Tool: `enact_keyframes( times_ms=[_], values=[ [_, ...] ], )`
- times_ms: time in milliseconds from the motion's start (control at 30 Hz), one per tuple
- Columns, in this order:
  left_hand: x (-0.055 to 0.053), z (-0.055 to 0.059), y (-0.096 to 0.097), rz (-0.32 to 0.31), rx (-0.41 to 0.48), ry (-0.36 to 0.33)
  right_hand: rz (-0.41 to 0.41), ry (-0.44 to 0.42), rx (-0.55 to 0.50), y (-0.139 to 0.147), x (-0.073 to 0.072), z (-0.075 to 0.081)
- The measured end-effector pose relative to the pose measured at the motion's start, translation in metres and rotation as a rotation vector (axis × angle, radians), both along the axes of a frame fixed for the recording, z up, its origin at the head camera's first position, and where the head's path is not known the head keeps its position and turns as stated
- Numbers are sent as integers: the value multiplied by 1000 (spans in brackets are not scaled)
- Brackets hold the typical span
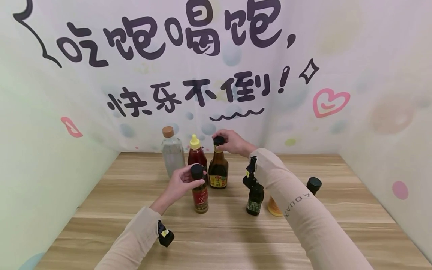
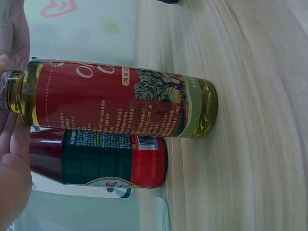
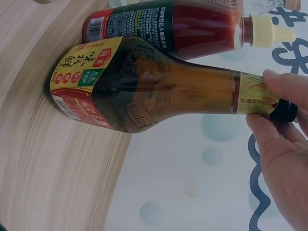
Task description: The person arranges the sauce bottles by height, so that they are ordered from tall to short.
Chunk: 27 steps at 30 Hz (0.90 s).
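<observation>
My left hand (image 1: pixel 178 186) grips an olive oil bottle (image 1: pixel 201 198) near its neck, just under the black cap. In the left wrist view its red label and yellow oil show, and the base is close to the wooden table. The fingers and thumb of my right hand (image 1: pixel 235 143) pinch the neck and black cap of a brown soy sauce bottle (image 3: pixel 159 86) with a yellow and red label. It stands upright at the back. Between and behind these two is a red sauce bottle (image 1: pixel 197 156) with a yellow nozzle cap, partly covered by my left hand.
A clear bottle (image 1: pixel 173 154) with an orange-brown cap stands at the back left. Right of centre is a small dark bottle (image 1: pixel 255 202), its top overlapped by the wrist camera. My right sleeve partly covers a yellow-based container (image 1: pixel 275 208) and a black cap (image 1: pixel 314 183). A printed cloth hangs behind the table.
</observation>
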<state>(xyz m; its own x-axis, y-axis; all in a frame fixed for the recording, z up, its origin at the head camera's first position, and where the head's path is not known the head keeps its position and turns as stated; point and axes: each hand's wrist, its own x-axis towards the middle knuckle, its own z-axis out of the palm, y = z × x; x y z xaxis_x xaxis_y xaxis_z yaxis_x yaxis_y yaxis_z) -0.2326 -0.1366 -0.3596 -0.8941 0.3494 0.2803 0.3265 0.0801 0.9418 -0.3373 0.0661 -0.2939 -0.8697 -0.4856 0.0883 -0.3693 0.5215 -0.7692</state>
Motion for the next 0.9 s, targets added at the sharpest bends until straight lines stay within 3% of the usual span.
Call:
enact_keyframes(
  times_ms=[500,733,900],
  values=[
    [0,-1,0,-20,32,-12,-11,-29,8,0,0,-1],
    [-15,-19,-3,-10,39,-35,35,-58,28,4,4,5],
    [-17,-24,-4,8,30,-5,60,-20,93,6,10,11]
  ],
)
